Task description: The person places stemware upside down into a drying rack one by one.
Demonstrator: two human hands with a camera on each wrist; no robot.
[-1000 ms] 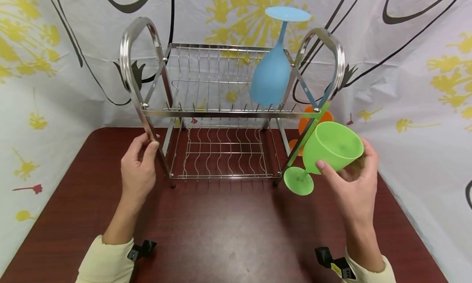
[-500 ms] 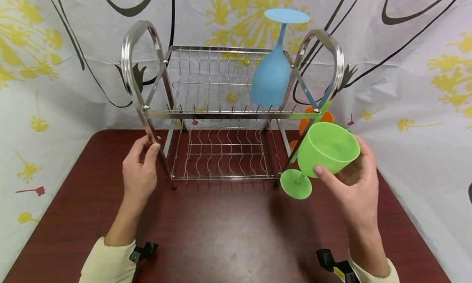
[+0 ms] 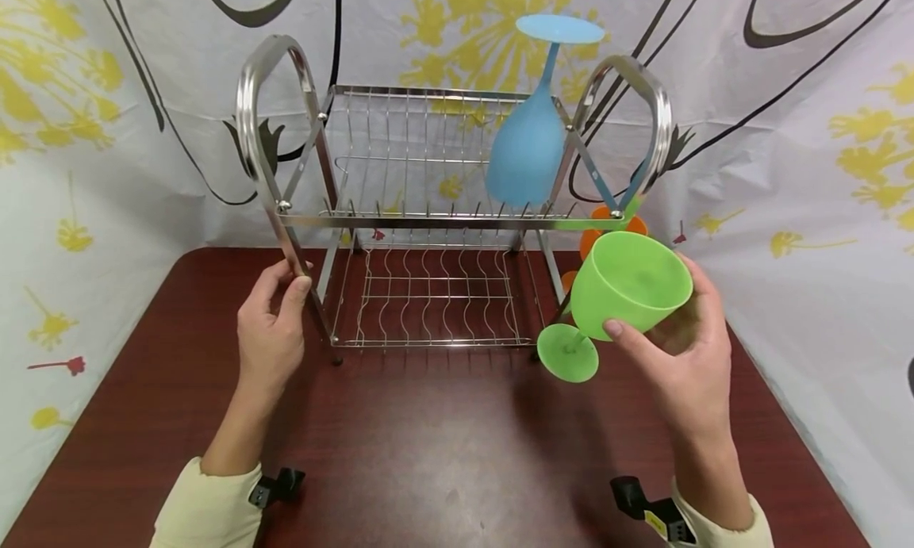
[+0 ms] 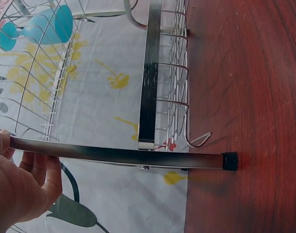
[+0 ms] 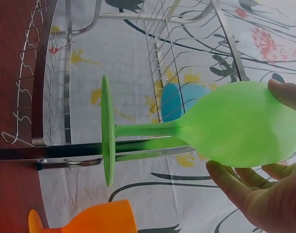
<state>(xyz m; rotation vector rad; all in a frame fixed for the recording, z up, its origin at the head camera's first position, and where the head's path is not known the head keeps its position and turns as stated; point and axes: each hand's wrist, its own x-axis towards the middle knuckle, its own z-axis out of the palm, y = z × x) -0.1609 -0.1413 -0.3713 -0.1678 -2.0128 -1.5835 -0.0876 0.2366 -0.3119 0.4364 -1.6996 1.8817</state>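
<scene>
My right hand (image 3: 681,365) grips a green plastic goblet (image 3: 621,290) by its bowl, thumb on the near side and fingers behind. The goblet tilts with its mouth up toward me and its foot (image 5: 108,131) low and to the left, in front of the rack's right front leg. My left hand (image 3: 274,326) pinches the left front leg of a two-tier metal dish rack (image 3: 435,224). In the left wrist view the fingers (image 4: 53,179) curl under that leg (image 4: 113,154). A blue goblet (image 3: 524,155) stands upside down at the right end of the upper tier.
An orange goblet (image 5: 101,218) stands on the table beside the rack's right side, mostly hidden behind the green goblet in the head view. The lower tier (image 3: 435,296) has wavy wires. The dark red table (image 3: 428,437) meets a patterned sheet (image 3: 143,175) behind and at the sides.
My right hand has moved slightly left with the green goblet, its foot shifting left as well. My left hand keeps its hold on the rack leg; the blue goblet stays in place.
</scene>
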